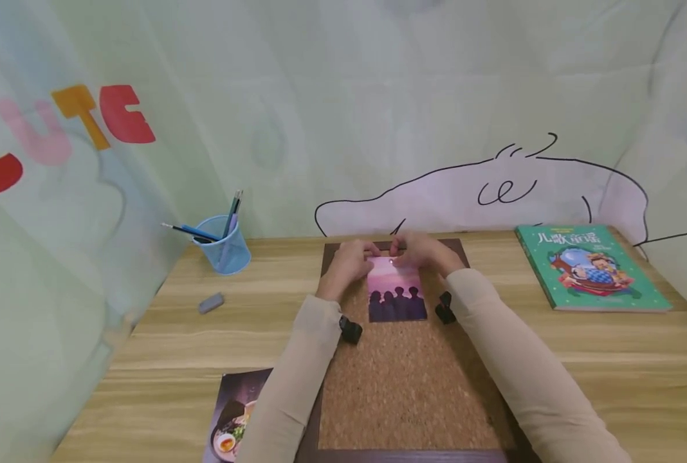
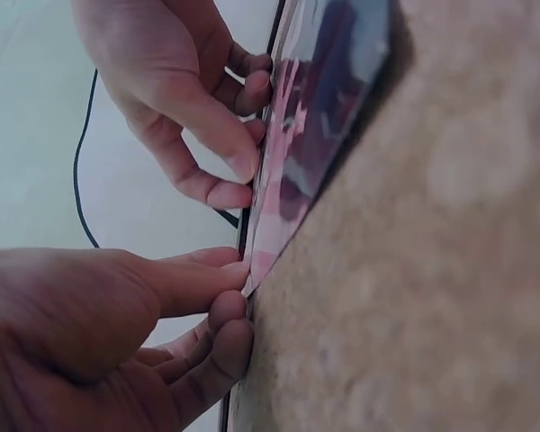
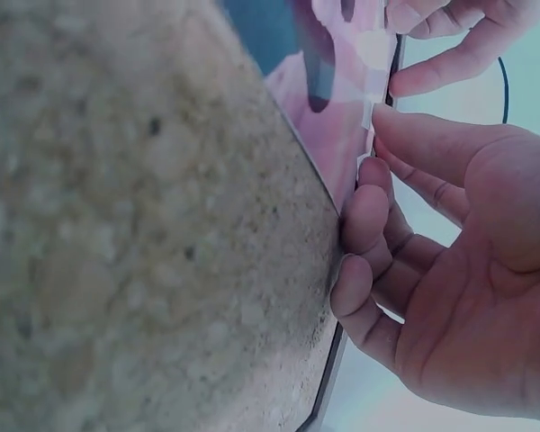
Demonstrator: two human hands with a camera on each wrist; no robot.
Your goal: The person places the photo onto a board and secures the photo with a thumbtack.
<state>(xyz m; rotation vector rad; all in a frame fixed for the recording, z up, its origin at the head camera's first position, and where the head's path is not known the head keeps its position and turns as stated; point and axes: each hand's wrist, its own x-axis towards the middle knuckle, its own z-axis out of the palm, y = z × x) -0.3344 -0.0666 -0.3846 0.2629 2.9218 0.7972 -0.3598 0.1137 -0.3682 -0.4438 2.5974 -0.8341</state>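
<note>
A glossy photo (image 1: pixel 397 289), pink above with dark silhouettes of people below, lies on the upper part of a cork board (image 1: pixel 407 386) with a dark frame. My left hand (image 1: pixel 352 260) pinches its top left corner between thumb and fingers; the left wrist view shows this left hand (image 2: pixel 117 328) close up. At the top edge, farther right, my right hand (image 1: pixel 421 251) holds the photo with thumb and curled fingers. The right wrist view shows that right hand (image 3: pixel 468 252) with its fingertips against the edge. A small glint shows on the photo near the right fingers.
A blue mesh pen cup (image 1: pixel 228 249) with pens and a grey eraser (image 1: pixel 211 303) stand to the left. At right lies a green children's book (image 1: pixel 595 270). A food picture (image 1: pixel 233 411) lies partly under my left sleeve. A printed curtain (image 1: pixel 262 116) hangs behind the table.
</note>
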